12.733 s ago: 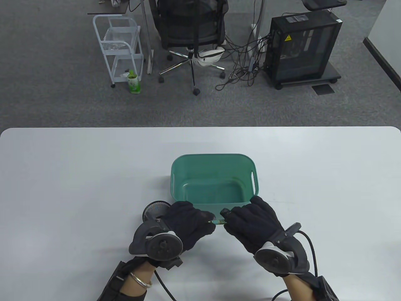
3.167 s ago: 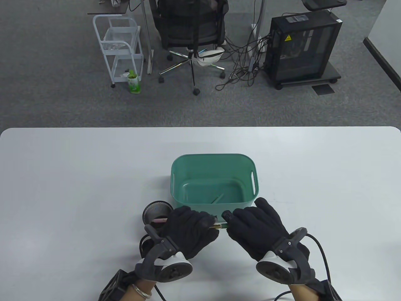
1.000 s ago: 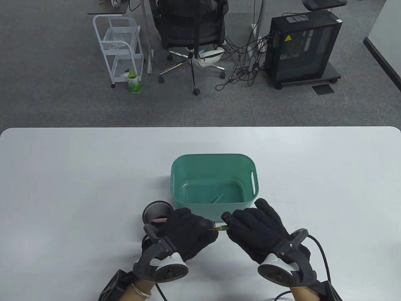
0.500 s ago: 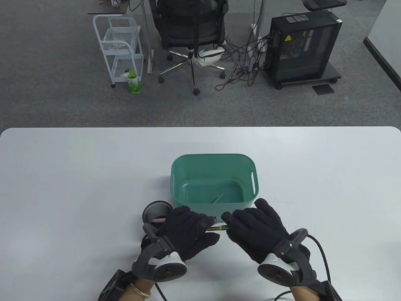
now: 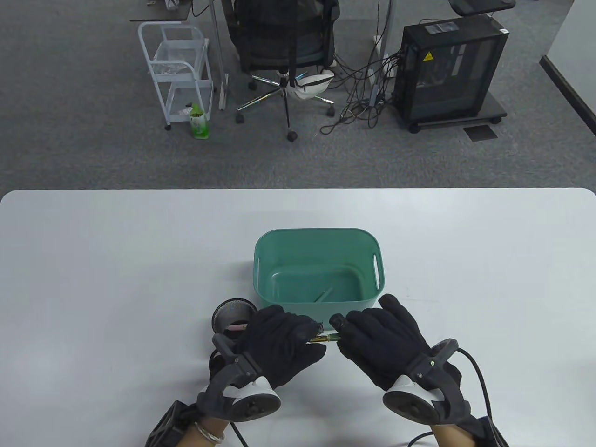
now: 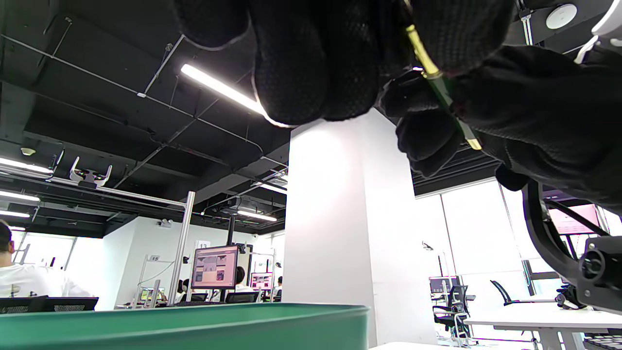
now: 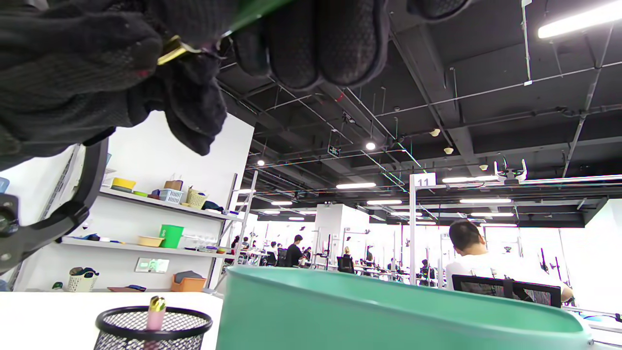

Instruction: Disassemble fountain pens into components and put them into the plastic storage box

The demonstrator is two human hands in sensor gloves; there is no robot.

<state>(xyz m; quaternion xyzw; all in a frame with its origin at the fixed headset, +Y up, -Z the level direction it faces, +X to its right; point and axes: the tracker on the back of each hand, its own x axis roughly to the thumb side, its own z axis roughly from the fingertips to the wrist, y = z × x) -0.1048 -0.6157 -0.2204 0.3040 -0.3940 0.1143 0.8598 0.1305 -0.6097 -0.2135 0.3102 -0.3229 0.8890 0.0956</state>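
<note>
A green fountain pen with gold trim [image 5: 323,338] is held level between both hands, just in front of the green plastic storage box [image 5: 260,260]. My left hand [image 5: 284,337] pinches its gold end [image 6: 419,46]. My right hand [image 5: 372,335] grips the green barrel [image 6: 454,114] [image 7: 252,12]. One thin green pen part [image 5: 322,295] lies on the box floor. A pink pen [image 5: 236,327] [image 7: 156,311] stands in the black mesh cup [image 5: 233,314] [image 7: 153,324] left of the box. Most of the held pen is hidden by the gloves.
The white table [image 5: 116,260] stretches wide on both sides of the box. Cables trail from both wrists at the near edge. An office chair [image 5: 284,51], a white cart [image 5: 179,70] and a computer tower [image 5: 449,70] stand on the carpet beyond.
Since 12.7 s ago a green pen part has come to lie in the box and the left wrist has turned. Over the last second the left fingers shifted slightly on the pen's gold end.
</note>
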